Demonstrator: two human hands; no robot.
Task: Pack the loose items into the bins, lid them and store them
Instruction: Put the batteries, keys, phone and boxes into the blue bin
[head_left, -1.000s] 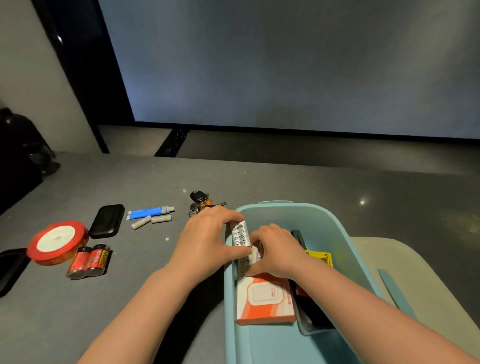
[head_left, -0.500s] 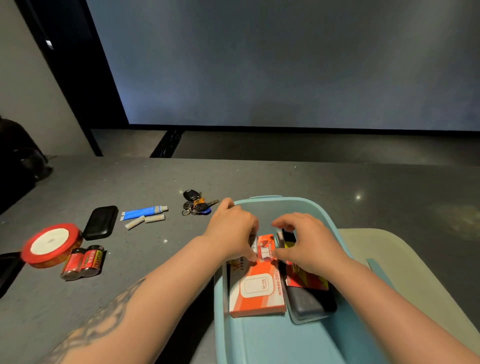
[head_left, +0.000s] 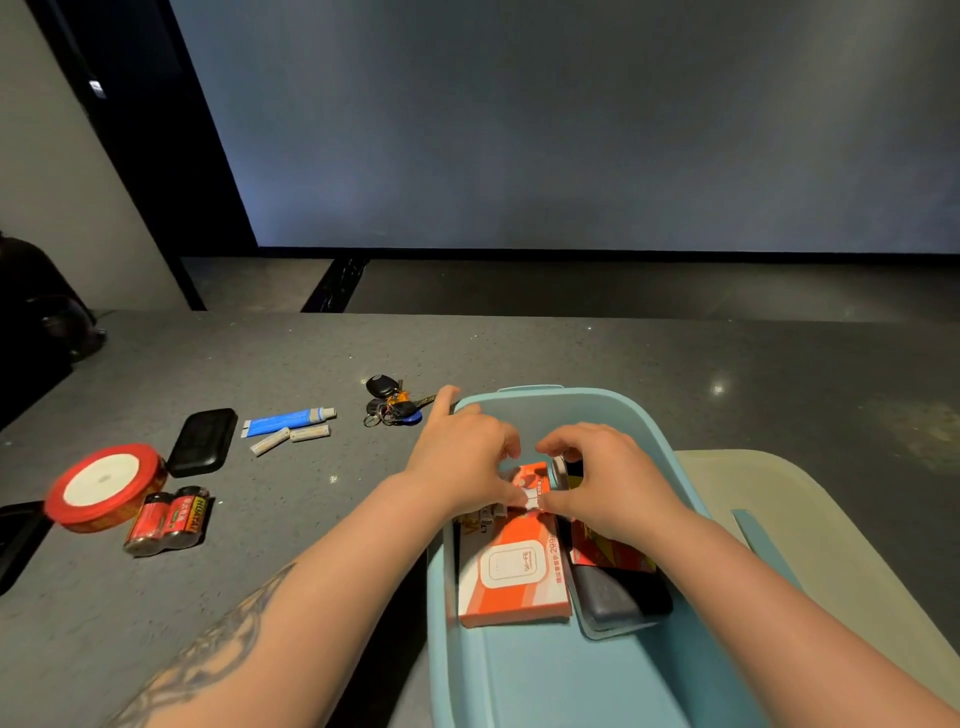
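Partly packed: blue bin (head_left: 660, 431) at 5 o'clock on tabletop (head_left: 519, 358), unlidded.
Left hand (head_left: 462, 457) and right hand (head_left: 602, 478) pinching small white item (head_left: 531, 496) over orange box (head_left: 511, 566) inside. Remaining loose toward 9 o'clock: ribbon roll (head_left: 104, 486), batteries (head_left: 169, 519), black case (head_left: 202, 441), blue tube (head_left: 288, 420), keys (head_left: 392, 408). Pale lid (head_left: 831, 525) waiting at 3 o'clock.

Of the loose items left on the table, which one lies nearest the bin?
The key bunch, just beside the blue bin's far left corner; the others lie farther left.
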